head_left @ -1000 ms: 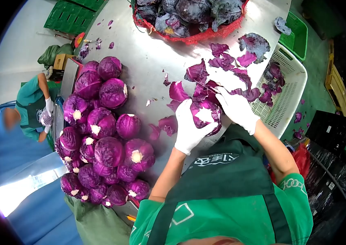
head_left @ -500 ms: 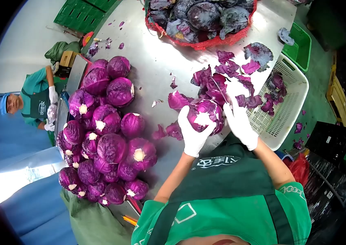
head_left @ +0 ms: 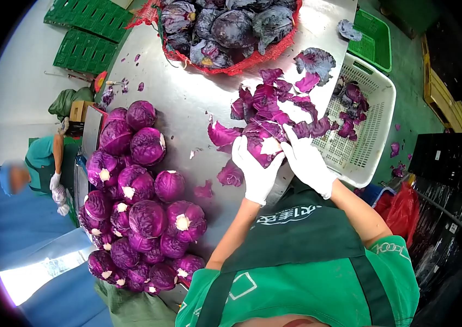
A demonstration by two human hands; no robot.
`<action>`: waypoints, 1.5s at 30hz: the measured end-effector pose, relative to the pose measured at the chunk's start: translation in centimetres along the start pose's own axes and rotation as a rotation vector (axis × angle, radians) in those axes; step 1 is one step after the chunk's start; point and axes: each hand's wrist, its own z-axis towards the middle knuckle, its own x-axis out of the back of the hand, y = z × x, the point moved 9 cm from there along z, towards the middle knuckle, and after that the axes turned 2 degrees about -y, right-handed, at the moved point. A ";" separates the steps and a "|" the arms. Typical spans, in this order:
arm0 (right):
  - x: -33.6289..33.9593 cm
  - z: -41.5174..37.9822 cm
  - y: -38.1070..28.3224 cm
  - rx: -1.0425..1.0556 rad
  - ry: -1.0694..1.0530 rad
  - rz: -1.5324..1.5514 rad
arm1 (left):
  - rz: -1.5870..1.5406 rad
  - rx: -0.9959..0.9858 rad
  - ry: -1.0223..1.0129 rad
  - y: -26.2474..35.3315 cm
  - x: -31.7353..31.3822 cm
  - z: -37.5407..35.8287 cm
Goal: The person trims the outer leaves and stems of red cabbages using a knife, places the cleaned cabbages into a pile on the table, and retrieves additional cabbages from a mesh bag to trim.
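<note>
Grip: your left hand (head_left: 255, 171), white-gloved, is cupped around the near left side of 1 red cabbage (head_left: 258, 143), thumb laid along its near edge. Your right hand (head_left: 308, 163), also gloved, has its fingertips against the cabbage's right side; whether those fingers also close on a tool, I cannot tell. The cabbage sits between your 2 hands, its pale cut stem (head_left: 270, 147) turned up toward you.

Just beyond the grip: a heap of loose purple leaves (head_left: 266, 101), running right toward the table edge. Just left of the grip: 1 curled leaf (head_left: 222, 136); nearer you, another leaf (head_left: 231, 173), then a smaller scrap (head_left: 203, 189) farther left. All lie on the metal table (head_left: 182, 120).

Near side of the grip: your dark green apron (head_left: 296, 229).

Right of the grip, past the table edge: a white crate (head_left: 389, 114) with leaf scraps (head_left: 353, 98) inside. Farther out on that side: a green crate (head_left: 375, 38), with 1 greyish leaf (head_left: 349, 30) by its rim.

Left of the grip, well apart: a pile of cabbages (head_left: 146, 218), several with pale stem ends showing.

Far beyond the grip: a red mesh bag (head_left: 231, 70), open, filled with darker cabbages (head_left: 233, 28).

Farthest left, past the pile: a co-worker (head_left: 40, 158) in a blue cap.
</note>
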 end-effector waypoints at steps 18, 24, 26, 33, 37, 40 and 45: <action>-2.3 -0.7 5.9 -0.733 -0.001 0.893 | -0.081 0.173 0.012 -3.0 1.0 -1.4; -4.7 0.4 11.9 -0.645 0.095 0.654 | -0.153 0.208 0.050 -5.0 1.9 -1.7; -3.9 1.6 12.8 -0.568 0.014 0.460 | -0.202 0.191 0.010 -5.3 1.7 -1.5; 3.8 6.3 2.4 -0.094 -0.089 0.355 | 0.027 -0.159 -0.260 -1.8 3.0 1.3; -1.1 8.3 1.4 -0.084 -0.462 0.651 | 0.094 -0.213 -0.387 -0.6 3.1 1.8; -2.3 10.2 1.8 -0.008 -0.452 0.621 | -0.182 -0.145 -0.330 0.0 2.0 1.4; -1.5 11.2 1.2 0.097 -0.317 0.401 | 0.063 -0.085 -0.138 1.1 1.2 1.4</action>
